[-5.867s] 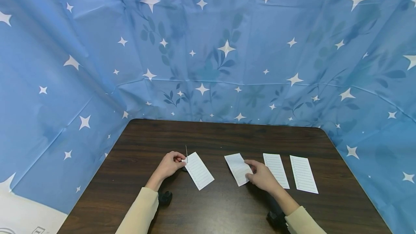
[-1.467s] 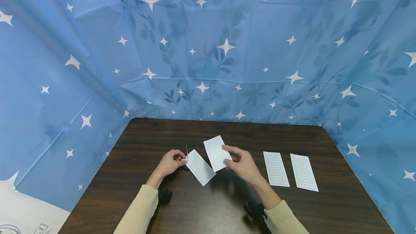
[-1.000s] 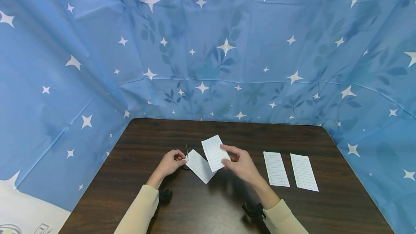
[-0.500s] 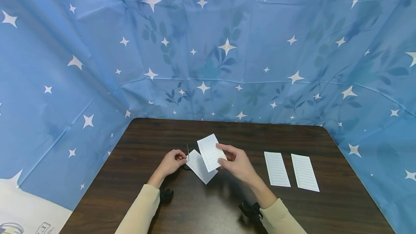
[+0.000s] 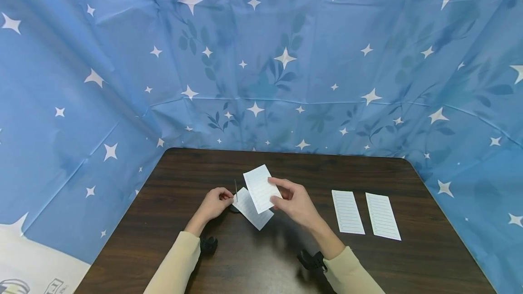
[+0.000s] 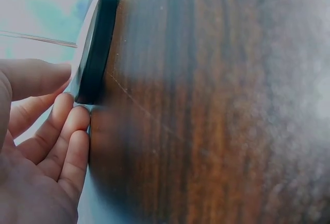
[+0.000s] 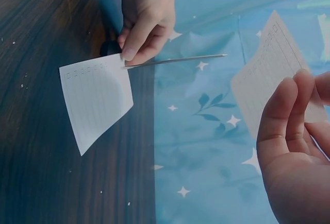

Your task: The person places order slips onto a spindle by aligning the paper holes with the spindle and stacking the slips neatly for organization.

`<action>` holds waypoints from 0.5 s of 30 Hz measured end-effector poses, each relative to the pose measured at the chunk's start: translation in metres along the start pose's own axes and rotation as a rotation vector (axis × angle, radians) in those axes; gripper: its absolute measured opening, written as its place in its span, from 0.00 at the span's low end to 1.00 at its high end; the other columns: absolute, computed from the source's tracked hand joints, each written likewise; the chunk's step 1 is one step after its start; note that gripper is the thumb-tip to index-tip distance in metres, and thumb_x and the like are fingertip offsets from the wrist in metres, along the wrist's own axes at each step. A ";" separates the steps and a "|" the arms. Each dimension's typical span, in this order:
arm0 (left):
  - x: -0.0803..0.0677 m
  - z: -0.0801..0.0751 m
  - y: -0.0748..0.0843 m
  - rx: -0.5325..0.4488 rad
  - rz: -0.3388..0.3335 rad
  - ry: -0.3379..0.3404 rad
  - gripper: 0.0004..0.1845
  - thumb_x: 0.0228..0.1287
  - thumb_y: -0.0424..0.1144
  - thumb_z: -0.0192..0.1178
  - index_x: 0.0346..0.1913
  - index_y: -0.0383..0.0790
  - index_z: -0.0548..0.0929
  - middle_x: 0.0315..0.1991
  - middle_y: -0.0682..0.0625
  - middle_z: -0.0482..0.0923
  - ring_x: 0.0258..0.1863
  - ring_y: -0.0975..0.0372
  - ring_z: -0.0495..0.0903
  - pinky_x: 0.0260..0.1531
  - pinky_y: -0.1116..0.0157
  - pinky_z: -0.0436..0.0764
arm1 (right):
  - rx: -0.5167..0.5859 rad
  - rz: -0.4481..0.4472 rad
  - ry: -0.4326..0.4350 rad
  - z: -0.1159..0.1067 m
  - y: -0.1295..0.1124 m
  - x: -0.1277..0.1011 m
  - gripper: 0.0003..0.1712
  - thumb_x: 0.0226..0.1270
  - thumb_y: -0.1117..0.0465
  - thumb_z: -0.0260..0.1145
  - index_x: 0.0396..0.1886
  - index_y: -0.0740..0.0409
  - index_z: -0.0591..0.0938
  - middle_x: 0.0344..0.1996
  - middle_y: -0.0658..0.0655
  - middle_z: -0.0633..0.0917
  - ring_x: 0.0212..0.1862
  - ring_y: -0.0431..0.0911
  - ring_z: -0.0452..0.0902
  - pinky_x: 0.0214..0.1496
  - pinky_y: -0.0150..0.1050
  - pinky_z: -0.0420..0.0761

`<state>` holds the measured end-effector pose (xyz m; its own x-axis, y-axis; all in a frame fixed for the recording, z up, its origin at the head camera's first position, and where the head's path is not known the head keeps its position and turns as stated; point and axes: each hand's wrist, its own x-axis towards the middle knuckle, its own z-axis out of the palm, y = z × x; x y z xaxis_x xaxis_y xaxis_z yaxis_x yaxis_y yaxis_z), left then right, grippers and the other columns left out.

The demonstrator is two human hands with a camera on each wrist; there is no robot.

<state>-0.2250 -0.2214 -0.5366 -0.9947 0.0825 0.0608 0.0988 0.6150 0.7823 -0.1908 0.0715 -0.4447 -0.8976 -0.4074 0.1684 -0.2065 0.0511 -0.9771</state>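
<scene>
A bill spike with a thin metal needle (image 5: 236,190) and a round black base (image 6: 97,54) stands left of the table's middle. Beside it, my left hand (image 5: 214,204) pinches the corner of a lined paper slip (image 7: 98,95), with the thumb close to the base. The needle rises at that corner and appears to pass through it. My right hand (image 5: 297,201) holds a second lined slip (image 5: 258,187) between thumb and fingers. This slip is raised and tilted, right of the needle, and covers part of the lower slip in the head view.
Two more lined slips, a nearer-centre one (image 5: 348,212) and an outer one (image 5: 383,217), lie side by side on the right of the dark wooden table (image 5: 196,162). A blue star-patterned curtain (image 5: 261,80) hangs behind and along the sides.
My right hand has lifted its slip from the table and carried it left, over the lower slip. In the last second it drifts further left toward the needle. My left hand stays put.
</scene>
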 end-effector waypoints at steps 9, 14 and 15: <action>-0.003 -0.005 0.005 -0.024 -0.017 0.053 0.02 0.69 0.33 0.65 0.39 0.38 0.86 0.34 0.52 0.82 0.34 0.61 0.78 0.37 0.59 0.77 | 0.019 -0.011 -0.019 0.005 -0.005 0.001 0.30 0.67 0.73 0.65 0.69 0.65 0.75 0.48 0.67 0.82 0.33 0.46 0.78 0.37 0.38 0.84; -0.002 -0.009 0.011 -0.052 0.014 0.113 0.04 0.70 0.33 0.64 0.41 0.37 0.87 0.36 0.51 0.82 0.36 0.59 0.79 0.40 0.56 0.78 | 0.013 -0.015 -0.024 0.007 -0.007 0.003 0.30 0.67 0.73 0.65 0.69 0.65 0.75 0.43 0.65 0.82 0.31 0.44 0.76 0.37 0.38 0.84; -0.001 -0.010 0.012 -0.060 0.017 0.127 0.04 0.70 0.34 0.64 0.42 0.37 0.87 0.36 0.50 0.82 0.37 0.58 0.80 0.42 0.56 0.78 | 0.014 -0.015 -0.026 0.008 -0.007 0.003 0.30 0.67 0.73 0.65 0.69 0.65 0.75 0.44 0.64 0.82 0.31 0.44 0.76 0.37 0.38 0.84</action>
<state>-0.2226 -0.2219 -0.5208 -0.9887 -0.0103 0.1493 0.1173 0.5660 0.8160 -0.1891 0.0628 -0.4379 -0.8842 -0.4314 0.1794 -0.2139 0.0325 -0.9763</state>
